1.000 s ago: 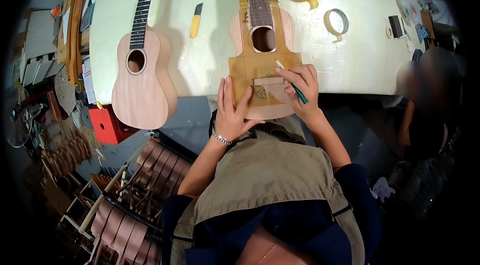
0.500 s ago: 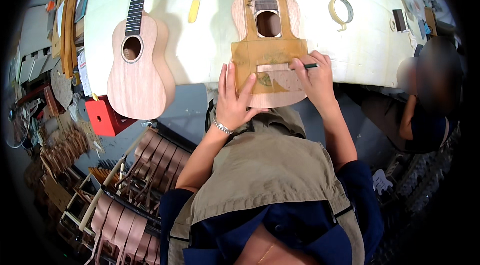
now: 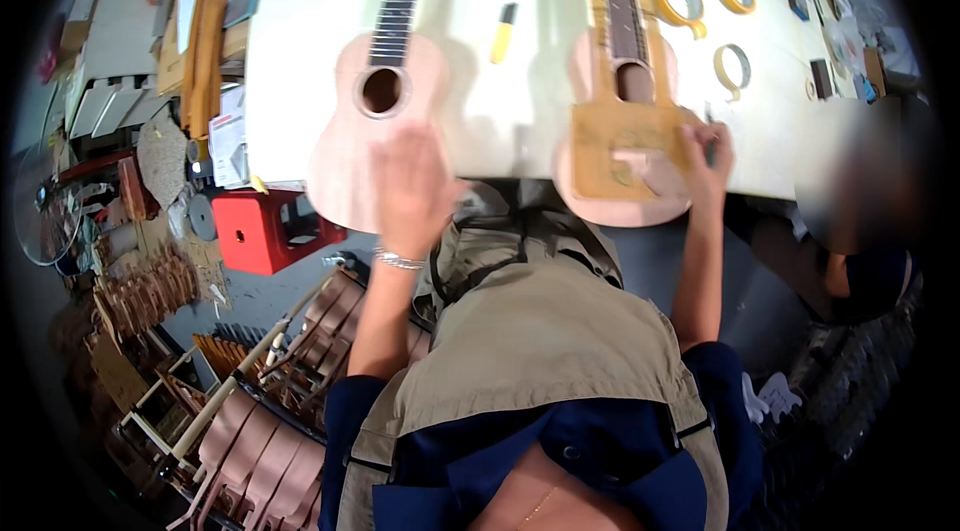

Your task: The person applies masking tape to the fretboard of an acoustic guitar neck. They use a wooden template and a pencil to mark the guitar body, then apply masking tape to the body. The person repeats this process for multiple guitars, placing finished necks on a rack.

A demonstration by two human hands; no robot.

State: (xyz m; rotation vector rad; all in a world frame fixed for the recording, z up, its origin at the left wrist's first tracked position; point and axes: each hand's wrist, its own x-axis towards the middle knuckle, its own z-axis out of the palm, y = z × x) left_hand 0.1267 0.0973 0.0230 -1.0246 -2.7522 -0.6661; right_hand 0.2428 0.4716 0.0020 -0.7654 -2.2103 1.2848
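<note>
Over the lower body of the unfinished ukulele point(image 3: 340, 156) on the left, my left hand point(image 3: 410, 181) is blurred by motion, its fingers stretched out and thumb apart; whether it touches the wood I cannot tell. My right hand point(image 3: 710, 156) is closed round a dark pencil point(image 3: 709, 115), beside the right edge of an amber see-through template point(image 3: 592, 153). The template lies on a second ukulele point(image 3: 625, 211), covering much of its body, with strips running up either side of the neck. A cut-out below its middle bares pale wood.
A yellow and black cutter knife point(image 3: 502, 36) lies between the ukuleles. Rolls of yellow tape point(image 3: 680, 6) sit at the far right. A red stool point(image 3: 250, 231) and racks of curved wooden parts point(image 3: 250, 441) stand at the left. Another person point(image 3: 870, 231) is on the right.
My left hand has left the template and moved left over the other ukulele. My right hand has drawn the pencil off the template's cut-out to its right side. The view has shifted left.
</note>
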